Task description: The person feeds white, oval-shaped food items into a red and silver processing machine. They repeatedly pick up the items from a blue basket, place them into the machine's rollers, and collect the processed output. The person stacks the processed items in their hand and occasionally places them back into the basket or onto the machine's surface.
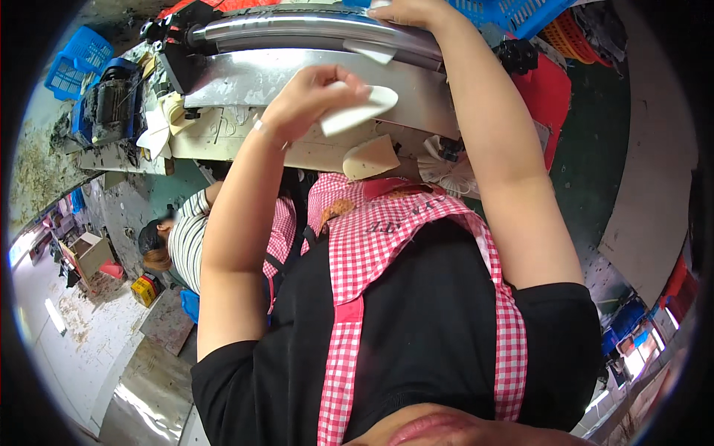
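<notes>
My left hand (321, 93) is closed on a flat white insole-shaped piece (361, 111) with a rounded end, holding it over the metal plate (260, 78). Behind the plate runs a long shiny metal roller (297, 30). Another white piece (370, 51) sticks out below the roller. My right hand (413, 11) reaches past the roller at the top edge, fingers bent near a bit of white that is largely cut off. A cream rounded piece (372, 157) lies at the table's near edge, close to my apron.
Fanned white pieces (445, 167) sit near my right arm. White pieces (160, 126) lie by a dirty blue-framed motor (108, 104) on the left. Blue baskets (82, 59) and an orange basket (569, 37) stand around. Another person (190, 234) in a striped shirt is at left.
</notes>
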A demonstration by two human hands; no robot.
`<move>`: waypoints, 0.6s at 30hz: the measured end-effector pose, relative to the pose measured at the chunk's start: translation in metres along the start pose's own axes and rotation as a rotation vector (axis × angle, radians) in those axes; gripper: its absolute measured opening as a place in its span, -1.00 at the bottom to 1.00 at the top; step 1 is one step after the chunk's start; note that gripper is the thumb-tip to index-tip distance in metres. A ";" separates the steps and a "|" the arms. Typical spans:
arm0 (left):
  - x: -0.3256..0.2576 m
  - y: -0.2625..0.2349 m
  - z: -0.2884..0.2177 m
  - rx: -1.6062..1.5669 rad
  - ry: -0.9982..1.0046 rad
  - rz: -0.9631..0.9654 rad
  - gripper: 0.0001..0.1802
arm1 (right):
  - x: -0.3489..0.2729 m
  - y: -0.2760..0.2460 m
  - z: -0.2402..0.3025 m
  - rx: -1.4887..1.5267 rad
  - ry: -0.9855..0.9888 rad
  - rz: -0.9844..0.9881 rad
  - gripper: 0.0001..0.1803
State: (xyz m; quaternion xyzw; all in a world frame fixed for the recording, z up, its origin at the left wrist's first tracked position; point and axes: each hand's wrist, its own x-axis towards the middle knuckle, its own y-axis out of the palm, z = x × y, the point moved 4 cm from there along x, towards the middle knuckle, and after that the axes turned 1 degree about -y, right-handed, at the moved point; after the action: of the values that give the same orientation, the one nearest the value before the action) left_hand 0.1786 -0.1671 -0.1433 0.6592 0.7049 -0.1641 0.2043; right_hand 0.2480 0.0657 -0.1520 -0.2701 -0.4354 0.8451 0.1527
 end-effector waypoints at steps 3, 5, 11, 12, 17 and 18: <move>-0.058 0.015 0.007 -0.164 0.064 0.000 -0.56 | -0.052 0.022 0.017 0.331 -0.281 -0.447 -0.84; -0.083 0.007 0.039 -0.206 -0.065 0.135 -0.61 | -0.133 0.020 0.064 -0.174 -0.600 -0.627 -0.85; -0.053 0.004 0.041 -0.303 -0.197 -0.102 -0.68 | -0.149 0.050 0.045 -0.540 -0.402 -0.507 -0.90; -0.036 0.004 0.033 -0.222 -0.220 -0.149 -0.66 | -0.138 0.037 0.042 -0.472 -0.416 -0.610 -0.90; 0.033 -0.009 0.022 -0.169 -0.108 -0.416 -0.59 | -0.017 0.013 0.039 -0.231 -0.219 -0.396 -0.59; 0.037 -0.006 0.007 -0.101 -0.030 -0.448 -0.57 | 0.012 0.018 0.014 -0.345 -0.112 -0.273 -0.58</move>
State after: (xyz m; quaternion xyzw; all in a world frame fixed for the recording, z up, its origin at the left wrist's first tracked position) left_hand 0.1715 -0.1391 -0.1677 0.4725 0.8380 -0.1796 0.2057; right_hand 0.2293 0.0526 -0.1639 -0.1834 -0.6138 0.7433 0.1927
